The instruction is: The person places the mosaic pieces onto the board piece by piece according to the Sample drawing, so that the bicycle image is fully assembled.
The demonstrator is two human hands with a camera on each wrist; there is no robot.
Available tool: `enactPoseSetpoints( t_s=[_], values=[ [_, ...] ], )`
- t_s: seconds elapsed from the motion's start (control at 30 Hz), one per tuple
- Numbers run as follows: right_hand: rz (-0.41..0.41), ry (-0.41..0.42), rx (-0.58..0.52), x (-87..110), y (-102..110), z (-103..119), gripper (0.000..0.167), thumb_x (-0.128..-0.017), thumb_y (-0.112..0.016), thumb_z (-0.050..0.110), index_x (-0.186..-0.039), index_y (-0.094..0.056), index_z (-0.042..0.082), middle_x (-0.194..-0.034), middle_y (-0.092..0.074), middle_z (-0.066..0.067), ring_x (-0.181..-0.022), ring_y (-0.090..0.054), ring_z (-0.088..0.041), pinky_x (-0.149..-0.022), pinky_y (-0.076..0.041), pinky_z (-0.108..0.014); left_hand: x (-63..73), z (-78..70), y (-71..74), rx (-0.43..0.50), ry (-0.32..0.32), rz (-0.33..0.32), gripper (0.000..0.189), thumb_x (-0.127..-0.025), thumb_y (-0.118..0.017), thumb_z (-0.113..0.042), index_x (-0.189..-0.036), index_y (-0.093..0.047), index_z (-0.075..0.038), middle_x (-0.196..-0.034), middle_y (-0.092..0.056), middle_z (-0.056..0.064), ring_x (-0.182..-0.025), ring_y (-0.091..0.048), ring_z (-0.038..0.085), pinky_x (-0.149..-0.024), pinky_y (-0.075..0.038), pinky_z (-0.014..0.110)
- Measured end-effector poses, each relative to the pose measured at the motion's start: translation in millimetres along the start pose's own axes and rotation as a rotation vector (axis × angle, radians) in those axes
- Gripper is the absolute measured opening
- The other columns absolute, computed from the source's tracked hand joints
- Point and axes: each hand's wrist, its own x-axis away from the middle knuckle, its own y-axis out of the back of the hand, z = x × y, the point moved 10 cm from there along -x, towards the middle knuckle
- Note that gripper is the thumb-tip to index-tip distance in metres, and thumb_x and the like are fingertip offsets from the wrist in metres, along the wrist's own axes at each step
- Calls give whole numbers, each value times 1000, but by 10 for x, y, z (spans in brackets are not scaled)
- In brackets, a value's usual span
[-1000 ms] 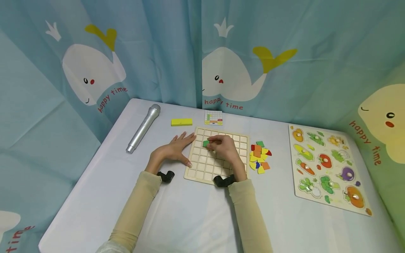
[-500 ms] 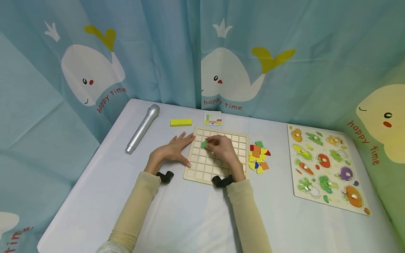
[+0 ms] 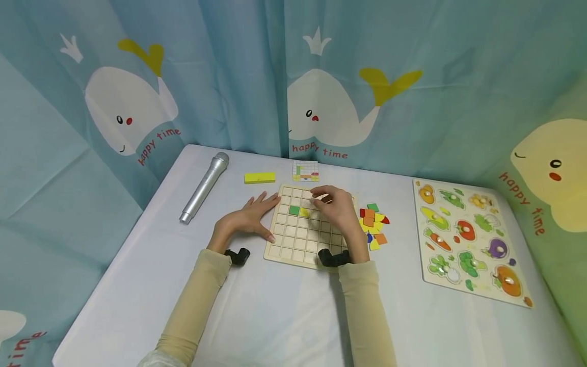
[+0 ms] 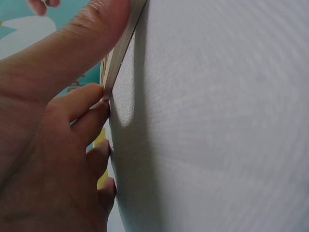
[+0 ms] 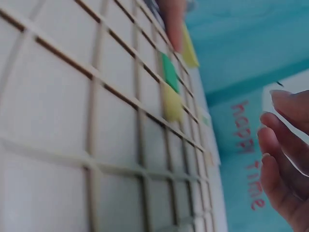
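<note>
A wooden grid board (image 3: 289,253) lies on the table, with a green square tile (image 3: 294,210) and a yellow tile (image 3: 304,212) side by side in neighbouring cells. Along the board's left side rests my left hand (image 3: 247,216), thumb and fingers spread. In the left wrist view, the thumb and fingertips touch the board's edge (image 4: 116,67). My right hand (image 3: 339,206) hovers over the board's upper right part, fingers loosely bent. Nothing shows between its fingertips (image 5: 266,118) in the right wrist view.
Right of the board lies a pile of coloured tiles (image 3: 368,221). Behind it are a printed pattern card (image 3: 305,171) and a yellow block (image 3: 259,178). A silver toy microphone (image 3: 204,188) lies left; a vegetable puzzle board (image 3: 472,239) lies right. A curtain (image 3: 257,76) borders the table.
My right hand has lifted off the tiles and moved right, its fingertips parting. The yellow tile, hidden behind those fingers before, now shows beside the green one. My left hand stays at the board.
</note>
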Motion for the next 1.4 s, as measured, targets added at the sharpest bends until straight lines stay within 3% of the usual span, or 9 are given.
enactPoseSetpoints(
  t_s=[0.33, 0.47, 0.63, 0.93, 1.17, 1.4],
  values=[
    [-180, 12, 20, 113, 526, -146, 25, -95, -72, 5, -118, -74, -2, -116, -73, -21, -97, -70, -37, -86, -58, -45, -9, 0, -7, -3, 1, -4, 123, -75, -93, -34, -167, -13, -14, -175, -4, 3, -161, 9, 28, -130, 7, 50],
    [-220, -26, 33, 174, 694, -268, 25, -96, -71, 9, -119, -74, -1, -117, -73, -20, -99, -69, -36, -82, -56, -30, -3, -21, -5, 0, -5, -7, 122, -75, -93, -33, -166, -14, -12, -175, -5, 5, -161, 8, 30, -130, 7, 52],
    [-255, -88, 41, 251, 861, -443, 27, -98, -70, 15, -121, -73, 1, -119, -72, -19, -101, -68, -35, -68, -48, -12, 3, -21, -4, -1, -1, -9, 122, -75, -93, -33, -166, -15, -13, -175, -6, 5, -161, 8, 30, -130, 7, 51],
    [-324, -186, 58, 352, 1104, -728, 28, -98, -70, 18, -120, -74, 1, -120, -73, -18, -101, -67, -34, -68, -45, -11, -2, -19, 3, -6, 1, -4, 123, -75, -93, -33, -166, -14, -12, -175, -5, 5, -161, 8, 30, -130, 7, 51],
    [-309, -302, 49, 414, 1184, -949, 32, -100, -67, 21, -126, -71, 2, -126, -69, -19, -102, -63, -32, -59, -47, -10, 6, -31, 15, -16, -4, 0, 123, -76, -92, -34, -166, -13, -12, -175, -4, 6, -161, 9, 31, -130, 6, 51],
    [-276, -458, 23, 465, 1148, -1197, 34, -102, -64, 20, -131, -69, 3, -130, -66, -21, -100, -63, -31, -66, -49, -13, 2, -20, 1, -5, -6, -1, 123, -76, -92, -33, -167, -13, -12, -175, -4, 5, -161, 9, 30, -130, 7, 51]
  ],
)
